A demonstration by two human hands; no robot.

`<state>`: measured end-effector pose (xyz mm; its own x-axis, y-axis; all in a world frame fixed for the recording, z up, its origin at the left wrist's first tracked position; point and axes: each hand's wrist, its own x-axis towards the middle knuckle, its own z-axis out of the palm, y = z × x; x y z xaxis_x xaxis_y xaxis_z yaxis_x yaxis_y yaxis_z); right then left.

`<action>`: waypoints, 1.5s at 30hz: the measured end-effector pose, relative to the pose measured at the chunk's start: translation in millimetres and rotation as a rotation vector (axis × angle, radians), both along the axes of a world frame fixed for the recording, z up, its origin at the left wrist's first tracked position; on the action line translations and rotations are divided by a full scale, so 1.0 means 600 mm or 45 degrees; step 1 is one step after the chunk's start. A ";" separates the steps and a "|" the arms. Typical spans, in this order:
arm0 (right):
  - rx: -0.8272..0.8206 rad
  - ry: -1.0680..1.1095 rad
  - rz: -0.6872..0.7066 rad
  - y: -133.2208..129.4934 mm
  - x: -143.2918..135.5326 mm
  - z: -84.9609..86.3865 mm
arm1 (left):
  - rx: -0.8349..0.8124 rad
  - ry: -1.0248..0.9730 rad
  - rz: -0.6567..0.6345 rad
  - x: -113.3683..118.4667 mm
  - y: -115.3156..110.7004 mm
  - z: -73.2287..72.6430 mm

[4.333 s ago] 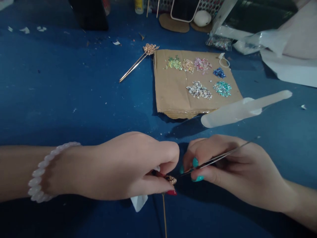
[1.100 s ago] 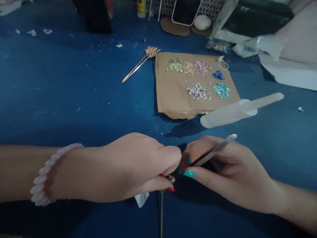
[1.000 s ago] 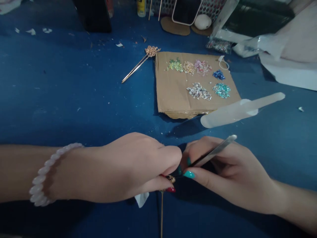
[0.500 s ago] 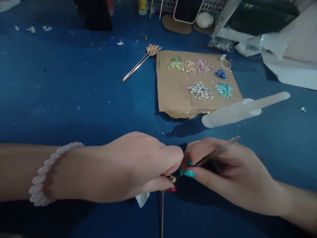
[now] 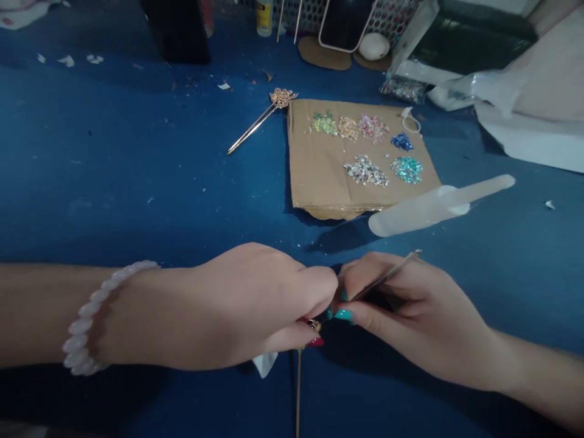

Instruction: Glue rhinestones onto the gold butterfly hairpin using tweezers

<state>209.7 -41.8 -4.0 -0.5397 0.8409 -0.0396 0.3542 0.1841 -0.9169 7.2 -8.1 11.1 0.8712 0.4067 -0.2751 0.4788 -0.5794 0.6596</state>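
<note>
My left hand (image 5: 246,304), with a beaded bracelet (image 5: 84,322) at its wrist, is closed around the head of a gold hairpin. Only a bit of the gold ornament (image 5: 314,325) shows by the red thumbnail, and the pin's thin stem (image 5: 298,392) points down toward the bottom edge. My right hand (image 5: 410,316) pinches a slim metal tool (image 5: 387,274) between green-nailed fingertips, close against my left hand. The tool's tip is largely hidden at the gold ornament. A white scrap (image 5: 265,364) shows below my left hand.
Small flakes in several colours lie on a cardboard piece (image 5: 319,176). Beside it are a second gold hairpin (image 5: 255,125) and a whitish bottle (image 5: 410,213) with a long nozzle. A phone (image 5: 344,24), a yellow bottle (image 5: 263,17) and plastic bags (image 5: 493,88) stand or lie at the back.
My right hand and its tool have shifted slightly left, with the tool tilted a little differently. The table items appear slightly shifted in view. Both grips are the same.
</note>
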 end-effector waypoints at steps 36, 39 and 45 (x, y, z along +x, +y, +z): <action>0.991 -0.317 0.381 -0.005 0.007 -0.002 | -0.444 -0.294 0.105 -0.016 0.017 0.001; 1.017 -0.382 0.469 -0.008 0.000 0.001 | -0.452 -0.248 0.078 -0.015 0.018 0.005; 1.062 -0.396 0.551 -0.009 -0.002 0.000 | -0.337 -0.190 0.068 -0.010 0.017 0.005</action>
